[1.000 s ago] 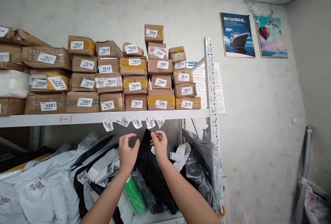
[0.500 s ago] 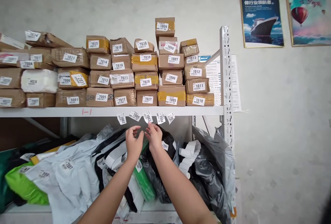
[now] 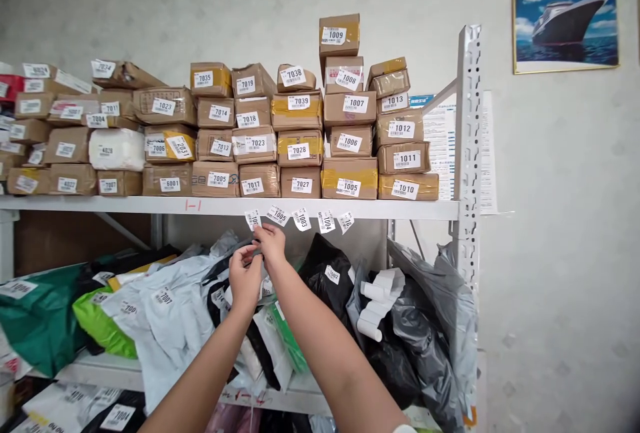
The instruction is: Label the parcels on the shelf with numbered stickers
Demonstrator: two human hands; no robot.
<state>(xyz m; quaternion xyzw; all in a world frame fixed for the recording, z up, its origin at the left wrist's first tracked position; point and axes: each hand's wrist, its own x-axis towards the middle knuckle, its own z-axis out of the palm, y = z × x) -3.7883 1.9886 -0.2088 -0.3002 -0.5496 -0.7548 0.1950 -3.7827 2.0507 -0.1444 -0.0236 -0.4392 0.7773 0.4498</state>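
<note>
My right hand (image 3: pixel 271 246) reaches up to the leftmost of several white number stickers hanging along the lower edge of the upper shelf. Its bent fingertips are at the lower corner of that sticker (image 3: pixel 252 218) and hide part of its number. Just below and to the left is my left hand (image 3: pixel 246 281), its fingers curved and parted from the thumb, with nothing visible in it. To the right hang the stickers 1005 (image 3: pixel 278 215), 1003 (image 3: pixel 301 219) and 1004 (image 3: pixel 327 221), and a curled one (image 3: pixel 345 222).
Numbered cardboard boxes (image 3: pixel 350 178) are stacked on the upper shelf (image 3: pixel 320 208). Below lie grey-white bags (image 3: pixel 165 326), a black bag (image 3: pixel 325 269) and a curled strip of white labels (image 3: pixel 377 303). A perforated metal post (image 3: pixel 467 133) stands at the right.
Both hands have moved left along the row of stickers, the right one up to the leftmost sticker. The view has shifted left, showing more of the shelf there.
</note>
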